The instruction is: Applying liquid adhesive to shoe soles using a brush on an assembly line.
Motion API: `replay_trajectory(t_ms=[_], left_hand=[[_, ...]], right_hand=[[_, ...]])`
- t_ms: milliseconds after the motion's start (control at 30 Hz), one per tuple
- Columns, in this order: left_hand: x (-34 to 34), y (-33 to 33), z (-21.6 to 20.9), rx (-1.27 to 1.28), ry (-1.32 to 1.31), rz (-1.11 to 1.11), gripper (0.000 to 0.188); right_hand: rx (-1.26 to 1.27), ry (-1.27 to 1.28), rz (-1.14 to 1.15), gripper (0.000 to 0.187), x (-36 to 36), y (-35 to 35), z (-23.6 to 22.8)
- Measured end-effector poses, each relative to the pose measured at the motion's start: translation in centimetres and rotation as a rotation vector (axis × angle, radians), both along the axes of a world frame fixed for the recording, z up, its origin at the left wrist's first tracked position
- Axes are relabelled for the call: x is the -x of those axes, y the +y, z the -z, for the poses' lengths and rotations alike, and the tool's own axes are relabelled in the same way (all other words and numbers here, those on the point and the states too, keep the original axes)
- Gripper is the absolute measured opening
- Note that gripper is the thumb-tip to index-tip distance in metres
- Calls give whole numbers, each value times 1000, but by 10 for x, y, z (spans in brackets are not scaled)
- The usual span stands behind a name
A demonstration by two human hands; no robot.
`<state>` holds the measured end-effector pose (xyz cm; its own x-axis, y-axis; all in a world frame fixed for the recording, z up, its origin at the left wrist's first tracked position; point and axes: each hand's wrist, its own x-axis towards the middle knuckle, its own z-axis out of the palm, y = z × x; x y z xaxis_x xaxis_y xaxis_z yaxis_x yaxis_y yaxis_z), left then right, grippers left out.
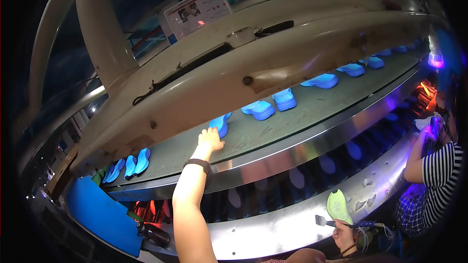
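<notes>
Touching a blue sole (222,125) on the belt (302,117), partly hidden by the hood (195,90), is the left hand (209,140), grip unclear! Right hand (344,234) pinches a brush (361,224) by a green sole (337,205). Poster (197,12) print's illegible.

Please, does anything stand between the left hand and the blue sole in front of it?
Nothing visible stands between the left hand and the blue sole; the hand appears to meet its near end. Only the beige hood overhangs the belt, seeming to hide the sole's far end.
</notes>
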<state>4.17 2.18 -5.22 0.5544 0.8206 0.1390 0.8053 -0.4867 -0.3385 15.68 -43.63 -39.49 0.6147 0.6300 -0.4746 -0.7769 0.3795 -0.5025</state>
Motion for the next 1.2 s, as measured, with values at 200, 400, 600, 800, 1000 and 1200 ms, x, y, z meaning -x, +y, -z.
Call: replay_trajectory(t_ms=[200, 400, 600, 800, 1000, 1200], left_hand=[[64, -64, 2, -93, -154, 382, 37], [110, -142, 101, 57, -1914, 605, 21], [153, -206, 179, 1469, -2132, 451, 69], [113, -251, 259, 2609, -1879, 173, 77], [90, -286, 271, 2376, -2040, 52, 97], [92, -293, 271, 2491, -2003, 150, 102]], right_hand=[[-58, -121, -40, 15, -10, 6, -9], [-153, -238, -147, 18, -11, 16, -43], [-239, -307, -141, 24, 4, 21, -84], [-327, -527, -296, 22, 21, 28, -108], [-161, -668, -442, 19, 40, 73, -104], [-84, -641, -487, 20, 40, 110, -101]])
